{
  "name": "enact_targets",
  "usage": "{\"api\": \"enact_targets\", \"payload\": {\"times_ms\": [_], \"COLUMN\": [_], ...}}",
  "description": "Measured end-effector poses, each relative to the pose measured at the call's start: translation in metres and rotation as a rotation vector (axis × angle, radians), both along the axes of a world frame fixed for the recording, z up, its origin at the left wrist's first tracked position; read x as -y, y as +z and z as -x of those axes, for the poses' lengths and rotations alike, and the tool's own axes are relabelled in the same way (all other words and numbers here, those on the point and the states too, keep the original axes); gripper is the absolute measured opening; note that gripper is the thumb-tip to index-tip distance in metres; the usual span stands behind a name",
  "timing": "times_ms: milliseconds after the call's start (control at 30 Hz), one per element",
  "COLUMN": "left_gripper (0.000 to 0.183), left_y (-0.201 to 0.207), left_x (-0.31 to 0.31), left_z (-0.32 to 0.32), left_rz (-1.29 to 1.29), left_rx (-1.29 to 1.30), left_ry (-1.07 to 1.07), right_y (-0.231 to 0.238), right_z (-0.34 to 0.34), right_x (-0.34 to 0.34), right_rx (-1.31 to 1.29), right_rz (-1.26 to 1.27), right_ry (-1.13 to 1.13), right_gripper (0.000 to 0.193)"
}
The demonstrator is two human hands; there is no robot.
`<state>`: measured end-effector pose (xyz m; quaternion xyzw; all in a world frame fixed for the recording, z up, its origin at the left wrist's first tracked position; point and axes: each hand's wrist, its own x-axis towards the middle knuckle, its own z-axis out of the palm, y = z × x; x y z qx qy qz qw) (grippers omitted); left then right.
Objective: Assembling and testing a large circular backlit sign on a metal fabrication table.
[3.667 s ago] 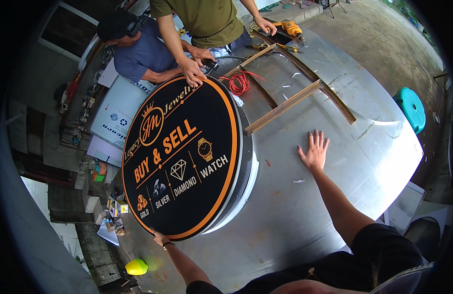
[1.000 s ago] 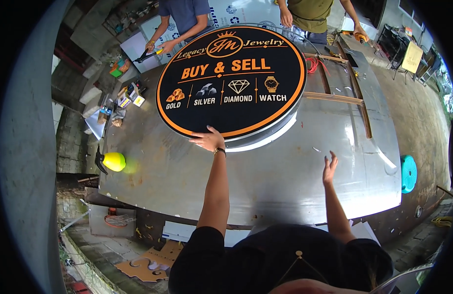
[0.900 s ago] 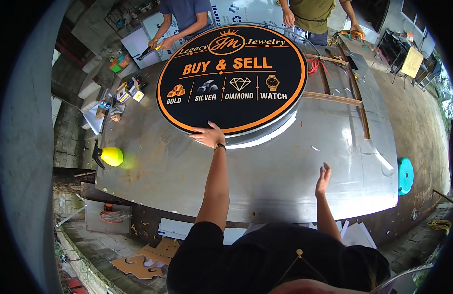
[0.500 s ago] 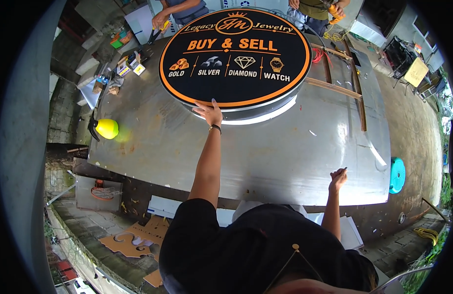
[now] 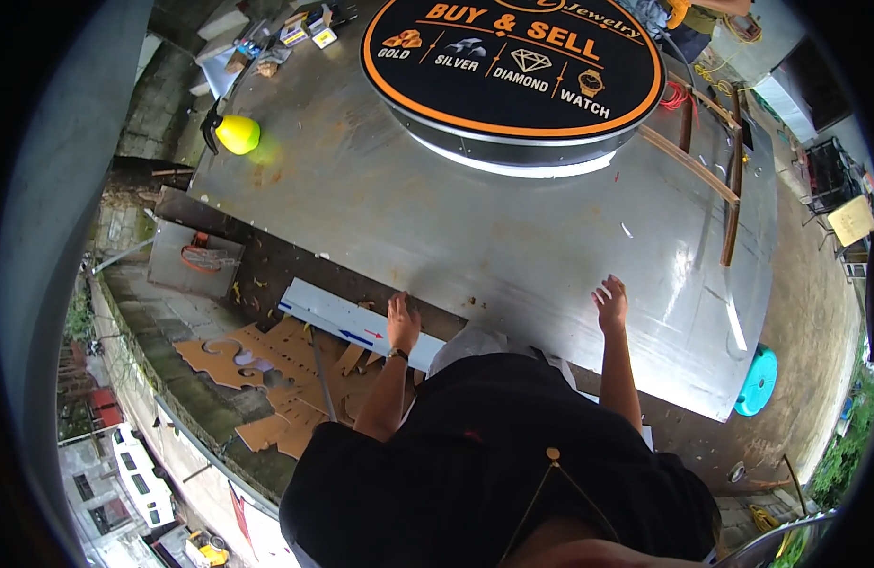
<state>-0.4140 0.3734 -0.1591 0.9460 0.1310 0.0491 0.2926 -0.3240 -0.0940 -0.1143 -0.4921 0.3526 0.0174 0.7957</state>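
A round black sign (image 5: 522,85) with an orange rim and printed pictures lies on the metal-topped table (image 5: 389,208), at its far side. My left hand (image 5: 404,324) is at the table's near edge, well apart from the sign; its fingers are loosely bent and it holds nothing. Above the near part of the table top is my right hand (image 5: 610,305), empty, with the fingers apart. Whether either hand touches the table I cannot tell.
A yellow spray bottle (image 5: 238,134) stands at the table's left. Wooden strips (image 5: 690,163) and red cord (image 5: 676,95) lie right of the sign. Cut brown sheets (image 5: 281,383) and a long white panel (image 5: 337,317) are below the near edge. A teal round object (image 5: 757,381) sits at the right corner.
My left hand has left the sign's near edge and come back toward me. My right hand has gone from closed to open. The view has shifted, so the sign appears higher and further right.
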Motion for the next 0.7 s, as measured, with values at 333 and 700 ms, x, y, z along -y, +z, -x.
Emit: {"api": "enact_targets", "payload": {"times_ms": [333,700], "left_gripper": [0.06,0.072], "left_y": [0.013,0.024], "left_x": [-0.031,-0.104], "left_z": [-0.016,-0.109], "left_rz": [0.182,-0.172], "left_rx": [0.052,0.112], "left_ry": [0.266,0.044], "right_y": [0.017,0.056], "right_z": [-0.018,-0.086], "right_x": [-0.066,-0.14], "right_rx": [0.058,0.173], "right_rz": [-0.071,0.49], "right_ry": [0.198,0.131], "right_gripper": [0.037,0.024]}}
